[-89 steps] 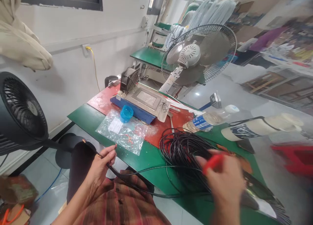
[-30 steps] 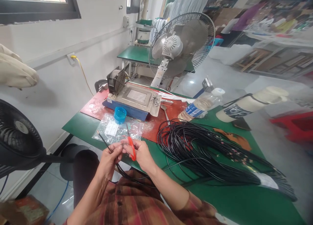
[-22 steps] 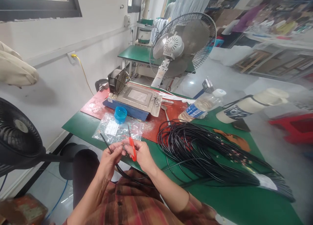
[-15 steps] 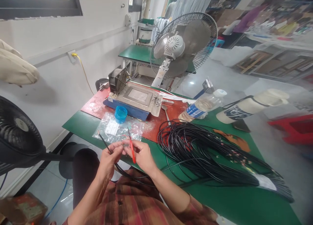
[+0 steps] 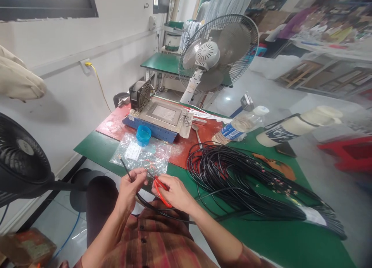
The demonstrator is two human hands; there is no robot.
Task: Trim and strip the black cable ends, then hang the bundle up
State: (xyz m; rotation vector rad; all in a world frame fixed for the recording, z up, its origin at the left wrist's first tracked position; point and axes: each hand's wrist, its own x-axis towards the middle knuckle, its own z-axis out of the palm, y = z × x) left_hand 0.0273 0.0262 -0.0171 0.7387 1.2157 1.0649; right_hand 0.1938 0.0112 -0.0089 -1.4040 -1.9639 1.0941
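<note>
My left hand [image 5: 131,184] is closed around a black cable [image 5: 124,166], its end sticking up to the left past the fingers. In my right hand [image 5: 173,190] are red-handled pliers [image 5: 161,194], their handles spread apart in a V and the dark narrow tip turned toward the left fingertips. Whatever lies at those fingertips is too small to make out. Beyond the hands lies a clear plastic bag [image 5: 158,151] with small orange-red scraps on it and a white label.
A large bundle of black cables [image 5: 226,178] covers the table's right. Behind the bag stand a blue ring-shaped container [image 5: 143,136] and a blue heating plate [image 5: 162,118] with a small fan. Water bottle [image 5: 235,130], flask [image 5: 286,132] and spoon [image 5: 197,136] are farther back.
My right hand has drawn slightly right, away from the left fingers. The pliers have swung from nearly upright to slanting, with handles now spread. More orange-red scraps show on the bag.
</note>
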